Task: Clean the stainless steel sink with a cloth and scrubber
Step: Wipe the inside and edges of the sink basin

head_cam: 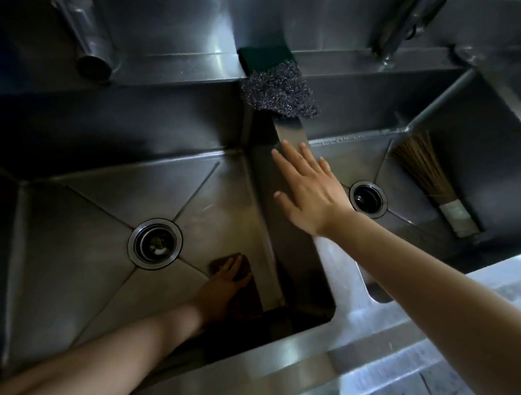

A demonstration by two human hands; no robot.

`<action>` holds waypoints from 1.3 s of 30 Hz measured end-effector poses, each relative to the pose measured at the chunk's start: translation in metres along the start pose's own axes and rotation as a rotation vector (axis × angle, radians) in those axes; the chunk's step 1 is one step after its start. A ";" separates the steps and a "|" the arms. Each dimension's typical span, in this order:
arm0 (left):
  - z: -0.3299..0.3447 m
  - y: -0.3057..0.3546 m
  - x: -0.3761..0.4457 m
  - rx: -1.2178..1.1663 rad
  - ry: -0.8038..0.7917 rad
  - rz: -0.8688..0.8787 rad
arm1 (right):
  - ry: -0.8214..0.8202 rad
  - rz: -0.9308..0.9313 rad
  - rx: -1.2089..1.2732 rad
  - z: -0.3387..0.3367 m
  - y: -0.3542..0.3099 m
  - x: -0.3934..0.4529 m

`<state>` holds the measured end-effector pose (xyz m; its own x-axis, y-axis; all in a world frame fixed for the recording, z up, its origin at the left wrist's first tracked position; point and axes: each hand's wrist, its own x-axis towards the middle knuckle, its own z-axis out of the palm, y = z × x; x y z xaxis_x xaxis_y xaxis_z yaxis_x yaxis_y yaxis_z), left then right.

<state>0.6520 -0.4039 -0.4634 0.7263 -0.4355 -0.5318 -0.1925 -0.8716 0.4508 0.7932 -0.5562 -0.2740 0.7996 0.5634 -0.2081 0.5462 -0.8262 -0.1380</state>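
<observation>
Brown cloth (231,267): soft, limp, pressed flat on sink (72,239) floor under left hand (224,280). Steel-wool scrubber (279,94): springy, light (likely scratchy); pinch bulk. Right hand (309,191) spread, empty.

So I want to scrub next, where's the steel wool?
In the head view, the steel wool sits on the divider between the two basins, just in front of a green sponge, beyond the right hand.

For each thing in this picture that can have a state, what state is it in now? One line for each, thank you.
Left hand: fingers flat, pressing the brown cloth.
Brown cloth: on the left basin floor, under the hand.
Right hand: open, fingers spread, above the divider, holding nothing.
Steel wool: lying on the divider, untouched.
Green sponge: behind the steel wool, untouched.
Brush: lying in the right basin.
Left drain: open, some debris inside.
</observation>
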 end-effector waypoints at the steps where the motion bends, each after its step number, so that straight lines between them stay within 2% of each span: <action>1: 0.001 0.000 0.001 -0.007 -0.006 -0.006 | -0.004 -0.008 -0.010 0.001 0.000 0.005; 5: 0.008 -0.002 0.009 -0.019 0.047 -0.020 | 0.001 0.011 -0.025 0.007 0.000 0.014; 10: 0.010 0.011 0.026 -0.072 0.191 -0.063 | 0.022 0.018 -0.015 0.008 0.001 0.014; 18: 0.003 0.012 0.037 -0.050 0.154 -0.049 | 0.015 0.069 -0.012 0.011 0.004 0.017; 22: 0.006 0.005 0.034 -0.086 0.088 0.052 | 0.015 0.064 -0.019 0.010 0.003 0.017; 26: 0.011 0.005 0.036 -0.017 0.039 0.111 | 0.002 0.055 -0.027 0.009 0.003 0.017; 33: -0.017 -0.002 0.047 -0.048 0.124 0.168 | -0.002 -0.072 -0.046 -0.010 0.003 0.034; 39: -0.033 -0.025 0.058 -0.151 0.231 0.072 | 0.056 -0.094 -0.169 -0.016 -0.002 0.062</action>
<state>0.7203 -0.4000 -0.4818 0.8488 -0.4174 -0.3246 -0.1616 -0.7892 0.5925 0.8458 -0.5192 -0.2713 0.7530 0.6413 -0.1473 0.6496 -0.7602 0.0114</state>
